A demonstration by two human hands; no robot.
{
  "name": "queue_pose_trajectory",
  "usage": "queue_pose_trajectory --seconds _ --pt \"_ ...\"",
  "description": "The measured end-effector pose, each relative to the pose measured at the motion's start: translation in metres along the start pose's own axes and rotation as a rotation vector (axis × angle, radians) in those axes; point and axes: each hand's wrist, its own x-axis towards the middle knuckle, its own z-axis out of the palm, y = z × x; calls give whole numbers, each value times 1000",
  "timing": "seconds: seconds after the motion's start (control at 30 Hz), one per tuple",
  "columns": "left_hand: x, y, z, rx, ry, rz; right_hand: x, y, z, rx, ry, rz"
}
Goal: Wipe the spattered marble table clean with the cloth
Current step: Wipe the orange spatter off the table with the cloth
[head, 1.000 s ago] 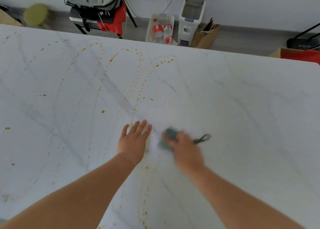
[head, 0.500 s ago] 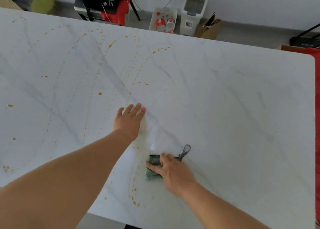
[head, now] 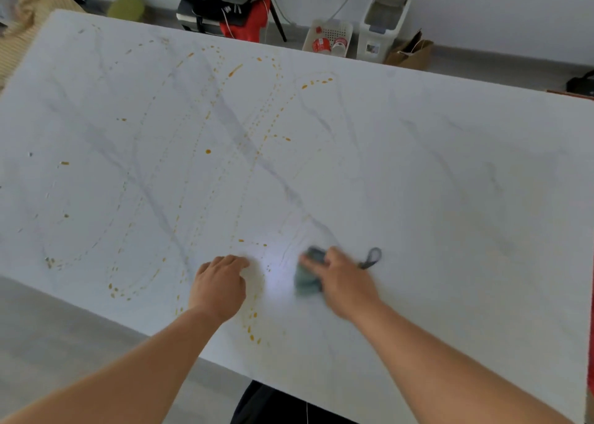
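The white marble table (head: 434, 182) fills the view, with orange spatter trails (head: 209, 151) looping over its left and middle parts. My right hand (head: 345, 282) presses a small green cloth (head: 307, 280) flat on the marble near the front edge; the cloth's dark hanging loop (head: 371, 258) trails to the right. The hand and cloth are motion-blurred. My left hand (head: 220, 287) rests on the table just left of the cloth, fingers curled and holding nothing. More orange drops (head: 252, 327) lie between my forearms.
Beyond the far edge stand a chair with a grey backpack and red cloth (head: 231, 2), a white basket with cans (head: 328, 39), a white bin (head: 381, 28) and a paper bag (head: 409, 52). The table's front-left edge runs diagonally above grey floor (head: 64, 343).
My right hand has swept the cloth away from me and to the right, from the front edge back up beside my left hand. My left hand's fingers have curled in. The view has shifted.
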Motion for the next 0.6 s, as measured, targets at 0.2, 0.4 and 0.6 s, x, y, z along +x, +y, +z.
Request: queue_pose_trajectory --seconds 0.2,0.4,0.6 --pt "-15 -3 11 138 -152 37 -23 -22 28 -164 74 59" --pt "-15 -7 2 252 -325 100 -21 -23 34 -238 -56 -146" --pt "-14 -5 6 330 -345 98 -39 -40 57 -234 73 46"
